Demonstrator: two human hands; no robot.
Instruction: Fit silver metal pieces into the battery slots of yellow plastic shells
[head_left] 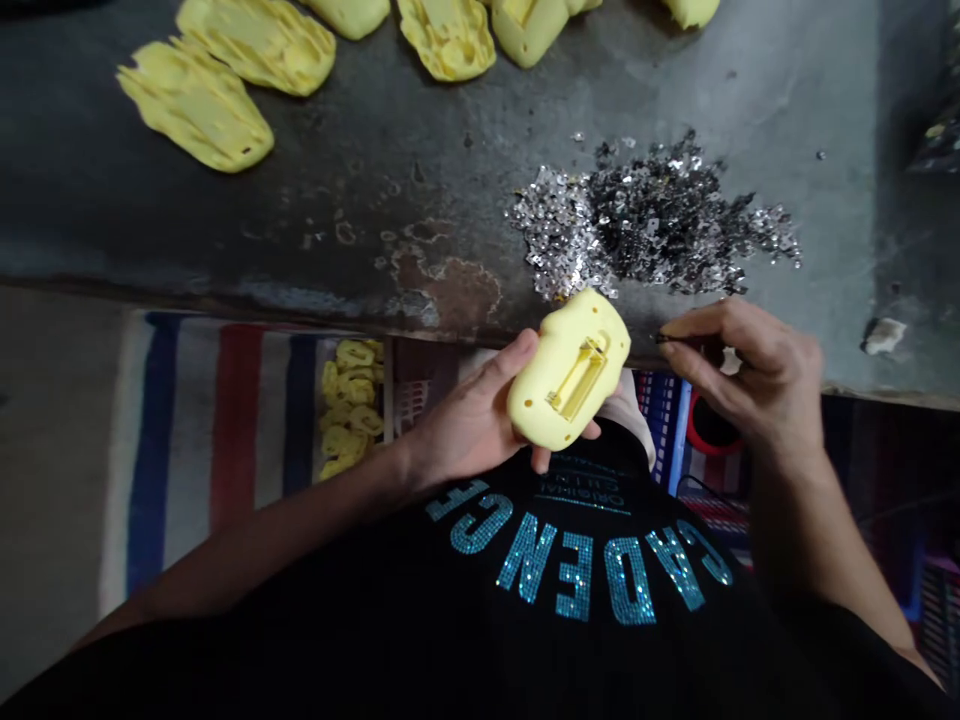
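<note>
My left hand (480, 415) holds a yellow plastic casing (534, 385) at the table's front edge, thumb on its side and fingers beneath. A long battery compartment (577, 378) is set into the face turned up, with small holes around it. To the right, my right hand (750, 365) is closed in a pinch. Between thumb and forefinger shows the tip of a small dark metal piece (661, 338), too small to make out fully. Just beyond both hands lies a spread pile of small shiny metal pieces (660, 215).
Several yellow casings (199, 105) lie along the far side of the worn metal table (315, 210). Below the edge, more yellow parts (351, 400) fill a container at left. A blue basket (664, 420) and a red round object (712, 425) stand under the table at right.
</note>
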